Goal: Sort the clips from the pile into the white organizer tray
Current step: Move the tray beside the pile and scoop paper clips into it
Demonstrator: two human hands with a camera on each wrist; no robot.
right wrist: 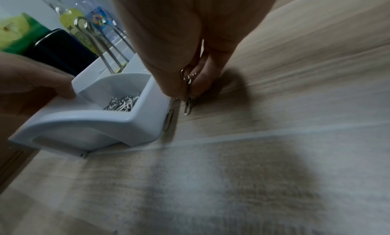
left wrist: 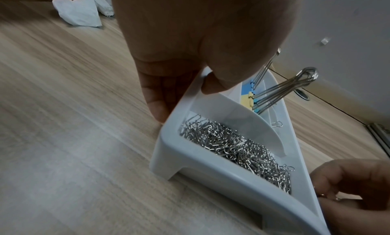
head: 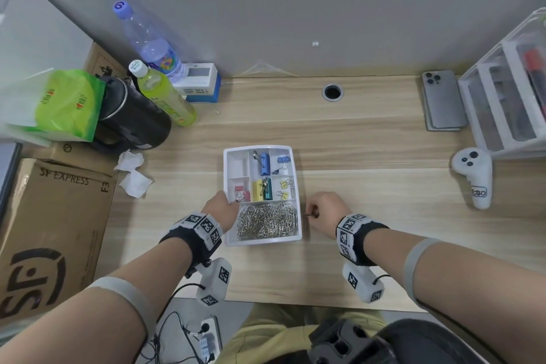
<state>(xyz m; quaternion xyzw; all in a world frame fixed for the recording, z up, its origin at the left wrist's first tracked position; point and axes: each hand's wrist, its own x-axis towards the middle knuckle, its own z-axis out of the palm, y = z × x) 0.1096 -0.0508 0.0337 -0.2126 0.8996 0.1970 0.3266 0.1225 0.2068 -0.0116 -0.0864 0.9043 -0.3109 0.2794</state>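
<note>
Tray [head: 291, 154] between both hands

The tabletop [head: 369, 142] is finished in a light wood grain. The organizer tray [head: 261, 242] is white. Within the tray, silver paper clips [head: 267, 220] are held in the near compartment; beyond them, pink clips [head: 242, 193], yellow and teal clips [head: 261, 190], and a blue clip [head: 265, 163] are seen. Left of the tray, a yellow-green bottle [head: 165, 96], a black jug [head: 133, 118] and a brown box [head: 50, 230] printed in black are placed. Black-and-white square markers are carried on the wristbands [head: 204, 226].
</note>
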